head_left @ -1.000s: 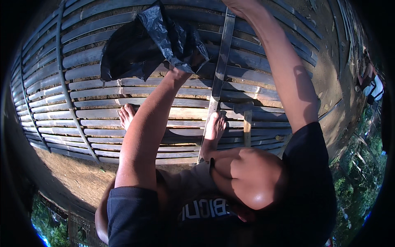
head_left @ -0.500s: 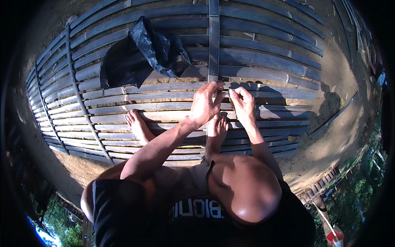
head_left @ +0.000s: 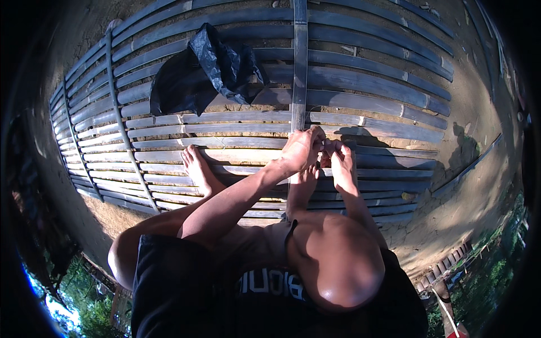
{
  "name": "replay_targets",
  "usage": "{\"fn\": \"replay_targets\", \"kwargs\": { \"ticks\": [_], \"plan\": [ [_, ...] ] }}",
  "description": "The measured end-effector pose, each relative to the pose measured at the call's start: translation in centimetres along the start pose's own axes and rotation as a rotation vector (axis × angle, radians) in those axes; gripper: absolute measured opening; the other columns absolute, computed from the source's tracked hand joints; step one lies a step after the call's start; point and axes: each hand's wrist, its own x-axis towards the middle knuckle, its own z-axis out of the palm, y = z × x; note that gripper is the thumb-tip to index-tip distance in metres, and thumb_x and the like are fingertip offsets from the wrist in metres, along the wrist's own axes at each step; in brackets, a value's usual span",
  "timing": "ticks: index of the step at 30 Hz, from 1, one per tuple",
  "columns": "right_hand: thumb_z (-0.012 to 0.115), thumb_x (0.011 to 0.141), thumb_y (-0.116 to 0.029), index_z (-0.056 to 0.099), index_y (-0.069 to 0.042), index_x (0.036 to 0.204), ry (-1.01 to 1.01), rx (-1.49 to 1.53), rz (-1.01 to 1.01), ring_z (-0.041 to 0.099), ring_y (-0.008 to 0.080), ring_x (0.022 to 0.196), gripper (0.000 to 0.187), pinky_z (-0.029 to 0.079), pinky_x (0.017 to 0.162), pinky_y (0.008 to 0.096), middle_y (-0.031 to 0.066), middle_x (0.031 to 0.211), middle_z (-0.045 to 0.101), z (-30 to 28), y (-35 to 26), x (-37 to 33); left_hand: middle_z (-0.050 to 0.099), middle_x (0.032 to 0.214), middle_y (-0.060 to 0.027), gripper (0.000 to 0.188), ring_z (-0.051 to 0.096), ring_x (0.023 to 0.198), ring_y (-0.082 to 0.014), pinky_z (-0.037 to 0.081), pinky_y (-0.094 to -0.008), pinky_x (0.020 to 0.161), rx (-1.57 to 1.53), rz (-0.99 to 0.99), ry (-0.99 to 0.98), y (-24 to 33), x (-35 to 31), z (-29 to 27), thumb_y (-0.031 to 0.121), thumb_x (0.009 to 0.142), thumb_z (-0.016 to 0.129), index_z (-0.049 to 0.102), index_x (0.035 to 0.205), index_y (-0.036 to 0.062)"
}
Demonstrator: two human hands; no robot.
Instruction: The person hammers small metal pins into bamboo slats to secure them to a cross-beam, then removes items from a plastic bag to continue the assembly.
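Observation:
My left hand (head_left: 304,149) and my right hand (head_left: 341,163) meet just beyond my right foot (head_left: 305,183), above the slatted bamboo platform (head_left: 242,155). Both sets of fingers are curled and pinched, tips almost touching. Whatever lies between them is too small and shaded to make out. A crumpled black plastic bag (head_left: 222,65) is spread on the slats ahead and to the left, apart from both hands. My bare left foot (head_left: 198,169) rests on the slats to the left of my hands.
A dark crosspiece (head_left: 299,67) runs away from me across the slats, with thinner poles (head_left: 116,101) crossing at the left. Dirt ground (head_left: 462,174) borders the platform at the right, where a long thin stick (head_left: 469,164) lies. Green plants (head_left: 490,287) show at lower right.
Both hands have come nearer to me and closer together, with their fingertips now almost meeting. The whole view has shifted slightly; the black bag keeps its place on the slats.

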Motion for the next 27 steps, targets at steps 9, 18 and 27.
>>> {"fn": "replay_targets", "kwargs": {
  "ticks": [9, 18, 27],
  "plan": [
    [0.068, 0.093, -0.022, 0.052, -0.001, 0.128, 0.531, -1.100, -0.688, 0.057, 0.0348, 0.105, 0.043, 0.047, 0.090, 0.0434, 0.0198, 0.121, 0.055, -8.0, 3.7, -3.3, 0.069, 0.094, -0.0077, 0.018, 0.063, 0.084, -0.0139, 0.051, -0.0285, 0.080, -0.561, -0.152, 0.343, -3.7, 2.0, -3.7, 0.013, 0.097, 0.062, 0.065, 0.107, -0.0018],
    [0.058, 0.098, -0.023, 0.048, 0.002, 0.131, 0.340, -1.048, -0.563, 0.055, 0.0458, 0.102, 0.043, 0.046, 0.088, 0.0498, 0.0268, 0.116, 0.053, -9.4, 5.6, -4.9, 0.068, 0.095, -0.0047, 0.017, 0.062, 0.086, -0.0101, 0.049, -0.0250, 0.079, -0.529, -0.008, 0.592, -3.1, 9.2, -5.3, 0.016, 0.096, 0.066, 0.066, 0.104, 0.0017],
    [0.046, 0.104, -0.021, 0.054, 0.004, 0.107, 0.181, -0.741, -0.573, 0.056, 0.0402, 0.076, 0.027, 0.046, 0.068, 0.0453, 0.0224, 0.088, 0.056, -5.5, 1.2, -4.9, 0.067, 0.090, -0.0115, 0.010, 0.066, 0.082, -0.0220, 0.052, -0.0327, 0.078, -0.280, 0.175, 0.808, -4.5, 11.1, -3.2, 0.008, 0.089, 0.067, 0.068, 0.097, 0.0027]
  ]
}}
